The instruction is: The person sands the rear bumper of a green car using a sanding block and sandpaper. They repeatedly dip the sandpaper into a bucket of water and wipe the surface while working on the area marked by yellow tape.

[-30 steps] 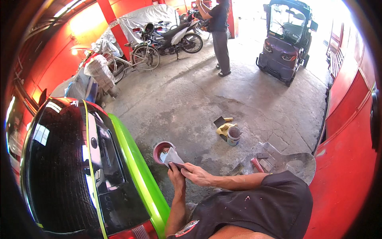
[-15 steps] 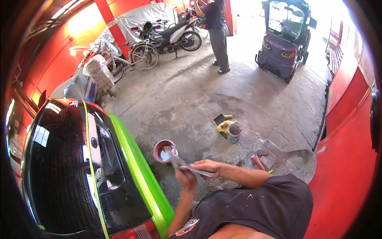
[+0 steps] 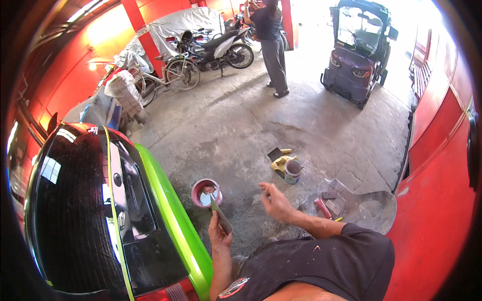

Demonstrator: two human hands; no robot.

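Note:
My left hand (image 3: 219,234) grips a thin, flat grey piece (image 3: 221,214), tilted with its narrow end up toward a reddish-pink bucket (image 3: 193,194). Water and some small blocks or pieces show inside the bucket. Apart from it, to the right, my right hand (image 3: 275,201) hovers over the floor with its fingers curled in. Whether anything is between them I cannot make out. The green car (image 3: 176,213) with dark rear glass stands close on the left.
An open can (image 3: 293,176) stands beside a yellow cloth (image 3: 282,162) and a dark scraper-like plate (image 3: 274,153). Small tools, among them a red one (image 3: 323,207), lie on a clear plastic sheet (image 3: 380,200). A person (image 3: 273,50), motorcycles (image 3: 223,47) and a small purple vehicle (image 3: 354,65) are farther off.
My right hand has come off the flat grey piece and moved right and up. The left hand keeps the piece, which has turned more upright and shifted slightly left.

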